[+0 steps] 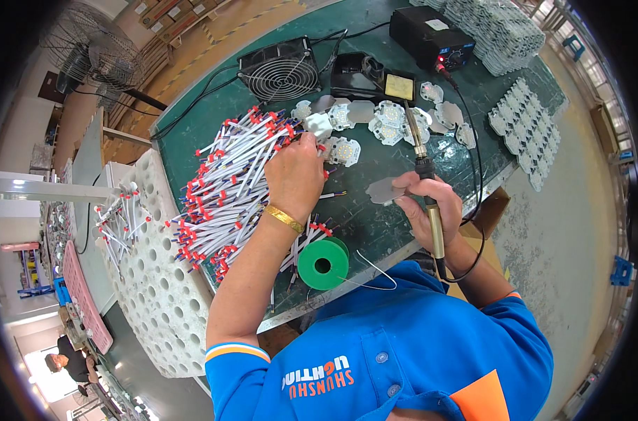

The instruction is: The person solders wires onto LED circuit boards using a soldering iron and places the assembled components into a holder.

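My right hand [434,203] is closed round a soldering iron [431,184], whose metal tip points away from me toward the small boards. Between its thumb and finger it also pinches a thin grey plate [382,191]. My left hand [296,172] reaches over the edge of a heap of white wires [227,189] with red and blue ends. Its fingers are drawn together beside a round LED board [343,151]; what they hold, if anything, is hidden. More small white LED boards [387,119] lie in a loose row beyond both hands. A green solder spool [323,264] rests near the bench edge.
A black fan [280,72], an iron stand with a yellow sponge [399,87] and a black soldering station [431,36] stand at the back. Stacked board panels [493,31] and a single panel [526,130] lie right. The iron's cable [478,154] loops beside my right hand.
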A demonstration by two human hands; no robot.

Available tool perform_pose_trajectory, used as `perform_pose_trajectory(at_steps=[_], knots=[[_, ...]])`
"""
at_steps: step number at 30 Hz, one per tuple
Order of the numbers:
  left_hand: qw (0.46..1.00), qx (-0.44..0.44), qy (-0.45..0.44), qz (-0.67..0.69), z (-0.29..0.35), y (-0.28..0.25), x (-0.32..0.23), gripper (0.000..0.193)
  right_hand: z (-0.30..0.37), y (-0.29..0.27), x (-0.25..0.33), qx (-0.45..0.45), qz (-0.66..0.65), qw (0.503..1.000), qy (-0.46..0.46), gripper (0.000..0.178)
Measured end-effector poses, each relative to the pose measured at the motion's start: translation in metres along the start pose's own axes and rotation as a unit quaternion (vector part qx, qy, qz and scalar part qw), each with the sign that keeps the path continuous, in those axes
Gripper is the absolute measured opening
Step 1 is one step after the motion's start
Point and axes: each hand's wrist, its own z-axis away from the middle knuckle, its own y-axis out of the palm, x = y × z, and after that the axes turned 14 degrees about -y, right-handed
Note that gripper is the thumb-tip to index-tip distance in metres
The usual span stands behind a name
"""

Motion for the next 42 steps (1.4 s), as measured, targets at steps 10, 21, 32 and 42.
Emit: perform_pose_trajectory(at_steps=[10,21,32,42], knots=[[0.991,-0.022,0.029,0.132,0.015,-0.006,0.005,0.008,0.000,0.006,0.000,-0.026,-0.031,0.998,0.057,0.029],[0.882,0.124,-0.081,0.448,0.047,-0.061,-0.004,0.007,-0.021,0.008,0.014,-0.102,-0.259,0.912,0.302,0.029],[0.786,0.251,-0.065,0.561,0.073,-0.064,0.017,0.030,-0.038,0.042,0.012,-0.117,-0.297,0.920,0.228,0.037],[0.759,0.280,-0.100,0.580,0.077,-0.061,0.017,0.024,-0.049,0.057,0.024,-0.114,-0.368,0.874,0.298,0.038]])
